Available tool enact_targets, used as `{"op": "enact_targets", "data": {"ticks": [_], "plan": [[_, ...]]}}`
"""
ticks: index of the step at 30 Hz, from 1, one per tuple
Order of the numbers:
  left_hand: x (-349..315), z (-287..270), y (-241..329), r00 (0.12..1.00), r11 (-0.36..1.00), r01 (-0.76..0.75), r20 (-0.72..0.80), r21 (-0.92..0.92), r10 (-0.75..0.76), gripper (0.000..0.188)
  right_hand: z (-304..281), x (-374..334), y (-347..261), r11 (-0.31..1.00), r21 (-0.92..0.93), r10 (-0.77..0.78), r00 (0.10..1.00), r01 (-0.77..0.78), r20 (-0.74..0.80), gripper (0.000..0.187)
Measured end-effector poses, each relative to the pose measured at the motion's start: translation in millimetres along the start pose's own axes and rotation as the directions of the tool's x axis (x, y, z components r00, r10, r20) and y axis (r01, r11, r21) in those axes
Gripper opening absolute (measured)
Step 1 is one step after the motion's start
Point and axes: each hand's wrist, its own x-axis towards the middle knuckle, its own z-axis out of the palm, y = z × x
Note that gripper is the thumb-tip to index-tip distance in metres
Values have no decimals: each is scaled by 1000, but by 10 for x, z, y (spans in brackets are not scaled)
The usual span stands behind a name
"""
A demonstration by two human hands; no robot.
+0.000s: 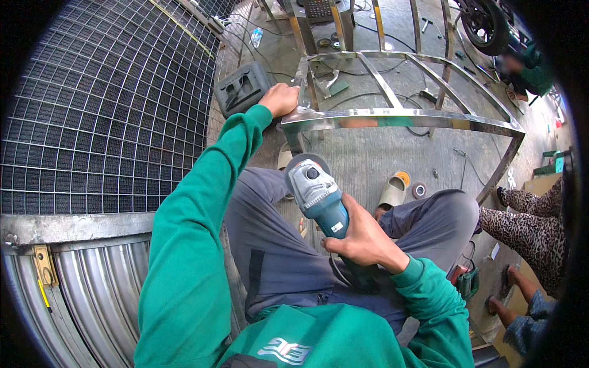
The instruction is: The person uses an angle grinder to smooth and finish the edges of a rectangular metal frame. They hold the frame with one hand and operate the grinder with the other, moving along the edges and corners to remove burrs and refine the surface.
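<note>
My right hand (362,236) grips a teal and grey angle grinder (319,196), whose disc end points up toward a shiny steel frame (399,118). My left hand (281,99) rests on the near left corner of that frame, with its fingers closed over the bar. The grinder's disc sits just below the frame's front bar, a little apart from it. Both my arms wear green sleeves, and my grey-trousered knees lie beneath the grinder.
A large wire mesh panel (110,104) and corrugated metal (92,294) stand at my left. A dark plastic tool case (242,89) lies by the frame. A sandal (392,190) and loose discs are on the concrete floor. Another person's legs (527,227) are at the right.
</note>
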Motion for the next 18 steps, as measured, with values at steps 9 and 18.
{"op": "enact_targets", "data": {"ticks": [9,18], "plan": [[57,95,-71,998,997,-49,-42,58,52,37,-16,32,-44,998,-27,66,997,-65,27,66],[5,9,-17,999,1000,-31,-11,3,31,34,1,45,-28,999,-37,38,999,-37,35,69]]}}
